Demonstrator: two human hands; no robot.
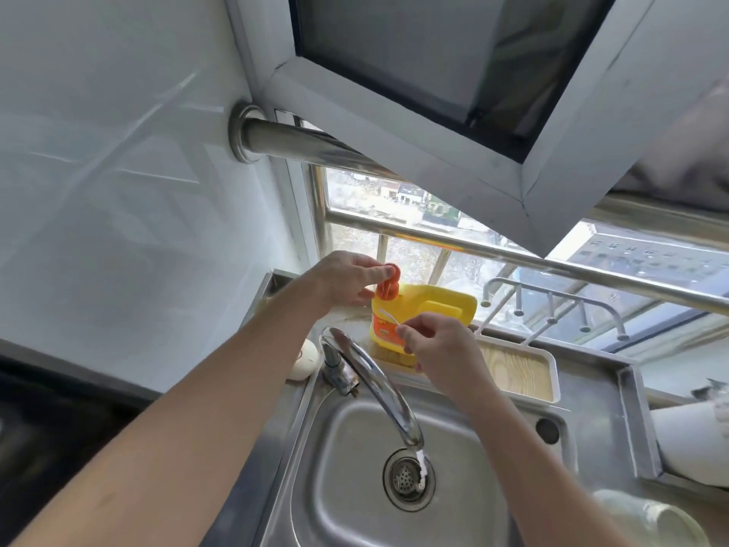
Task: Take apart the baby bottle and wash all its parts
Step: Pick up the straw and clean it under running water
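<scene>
Soaping is the step in hand. The left hand (347, 280) curls its fingers round the orange pump (388, 288) of the yellow soap jug (434, 305) on the sill (347, 314). The right hand (442, 345) has its fingers pinching a thin white part (388, 317), likely the bottle's straw, close in front of the jug. The tap (374, 377) runs into the sink (347, 527). Next, press the pump and catch soap on the part.

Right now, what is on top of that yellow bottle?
An orange pump, held by the left hand. Its fingers cover part of the pump, so the spout's tip is hidden. In front of the yellow bottle, the right hand pinches a thin white piece.
</scene>
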